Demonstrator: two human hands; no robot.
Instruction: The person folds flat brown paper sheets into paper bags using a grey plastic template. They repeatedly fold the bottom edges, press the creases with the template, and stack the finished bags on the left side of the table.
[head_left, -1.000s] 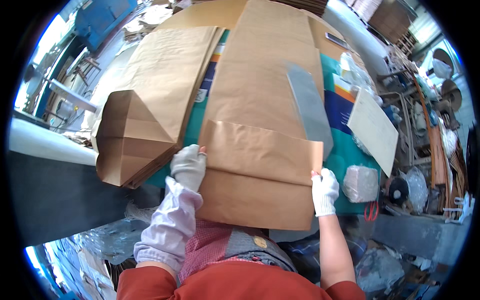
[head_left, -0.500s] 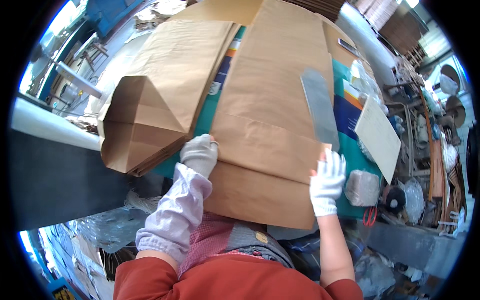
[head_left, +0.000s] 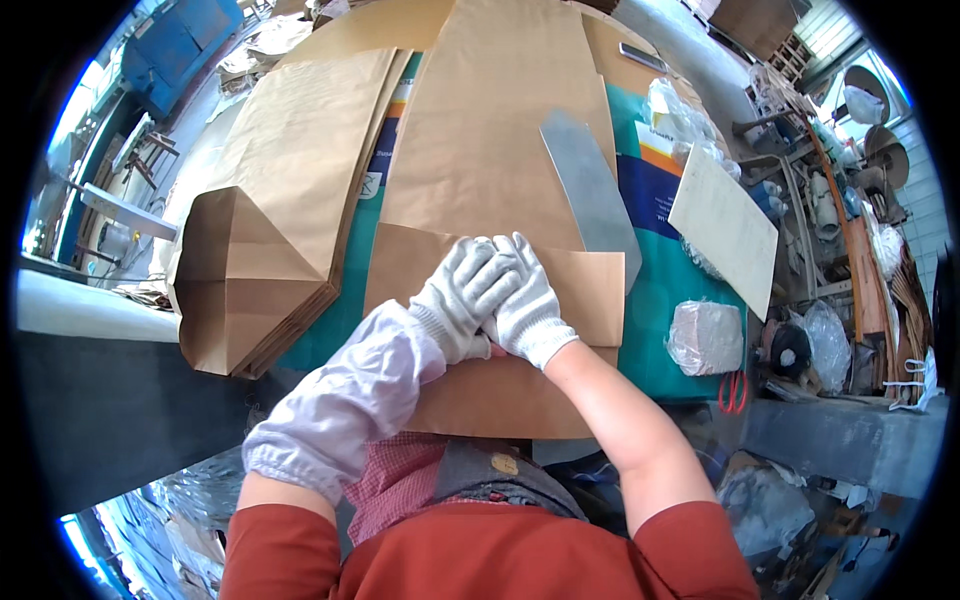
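Observation:
A long brown paper bag (head_left: pixel 480 130) lies lengthwise in front of me, its near end folded over in a crosswise flap (head_left: pixel 590 300). Both my hands, in white knit gloves, press on that flap near its middle. My left hand (head_left: pixel 458 298) lies flat with fingers stretched toward the right, partly over my right hand (head_left: pixel 528 305), whose fingers point away from me. Neither hand grips anything. A grey pointed flat strip (head_left: pixel 590 185) rests on the bag's right side, its near end meeting the flap's far edge.
To the left is a stack of brown paper bags (head_left: pixel 300 130), the top one's diamond-folded end (head_left: pixel 245 280) facing me. At right are a pale board (head_left: pixel 725 230), a plastic-wrapped block (head_left: pixel 705 338) and red-handled scissors (head_left: pixel 733 392). A phone (head_left: pixel 642 57) lies at the far right.
My hands have come from the bag's two side edges to its middle, where they now overlap. The fold lies flatter, and the view has shifted slightly.

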